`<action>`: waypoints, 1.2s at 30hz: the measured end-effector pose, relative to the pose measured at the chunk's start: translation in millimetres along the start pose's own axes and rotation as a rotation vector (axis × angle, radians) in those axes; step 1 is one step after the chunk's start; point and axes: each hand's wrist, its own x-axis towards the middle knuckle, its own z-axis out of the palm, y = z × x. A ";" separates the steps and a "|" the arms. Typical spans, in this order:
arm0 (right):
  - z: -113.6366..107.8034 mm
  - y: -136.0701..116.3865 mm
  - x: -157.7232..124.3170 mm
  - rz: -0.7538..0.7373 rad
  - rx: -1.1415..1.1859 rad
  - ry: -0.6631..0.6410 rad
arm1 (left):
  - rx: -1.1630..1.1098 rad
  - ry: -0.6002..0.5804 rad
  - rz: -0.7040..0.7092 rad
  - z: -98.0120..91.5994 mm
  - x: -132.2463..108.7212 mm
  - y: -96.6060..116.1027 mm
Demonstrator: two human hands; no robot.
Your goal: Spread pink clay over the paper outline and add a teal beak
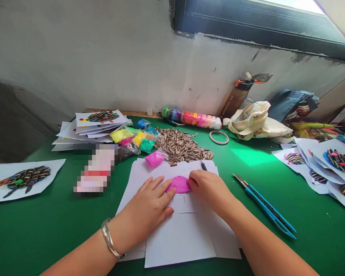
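A silver bracelet (pixel 110 238) circles the left wrist, nearest on the green bench (pixel 46 234). Before the person lie overlapping white sheets (pixel 179 239). The left hand (pixel 151 199) is open, palm down and fingers spread, gripping nothing, its fingertips on the left part of a flat pink clay oval (pixel 178 184). That oval lies on the upper part of the sheets, between the hands, with short drawn lines below it. The right hand (pixel 211 188) is curled, fingertips at the oval's right edge; whether they pinch it I cannot tell. A blue-handled cutter (pixel 266 207) lies to the right, and a seed-covered picture (pixel 28 179) well to the left. Beyond the hands, a bag of pink clay (pixel 154 158) overlaps the sheets' top edge, just beside a heap of striped seeds (pixel 184 145). Farther back are a tape roll (pixel 219 137), a row of colored clay (pixel 192 118) and a leaning bottle (pixel 236 97) near the gray wall (pixel 103 57).
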 end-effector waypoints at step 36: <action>10.2 3.8 -21.3 -0.392 -0.071 0.336 | 0.005 -0.023 -0.013 0.5 -0.8 0.8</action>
